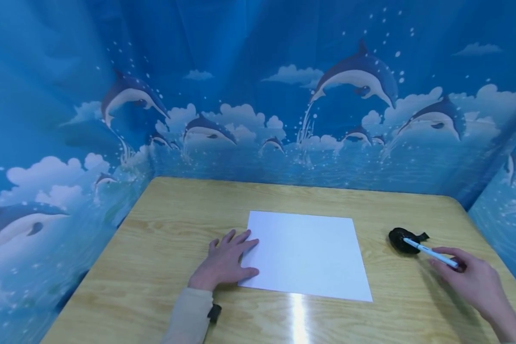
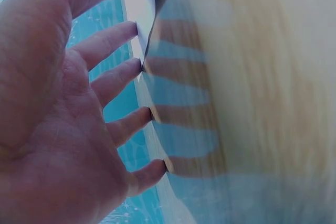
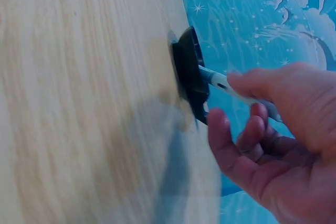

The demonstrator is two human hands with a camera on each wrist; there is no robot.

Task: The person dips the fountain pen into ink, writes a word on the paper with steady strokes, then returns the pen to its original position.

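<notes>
My left hand (image 1: 229, 260) rests with spread fingers on the left edge of a white sheet of paper (image 1: 305, 258); in the left wrist view, the fingertips (image 2: 157, 167) touch the paper and the table. To the right of the sheet, my right hand (image 1: 477, 279) pinches a slim light-blue pen (image 1: 434, 254) between thumb and fingers. The pen slants down to the left, its far end at a small shallow black dish (image 1: 399, 241) with a short tail-like handle. In the right wrist view the dish (image 3: 188, 64) hides the pen's tip.
The light wooden table (image 1: 189, 210) has rounded far corners. A blue curtain (image 1: 241, 157) printed with dolphins and clouds hangs behind it and at both sides. A light glare (image 1: 298, 317) lies on the table in front of the paper.
</notes>
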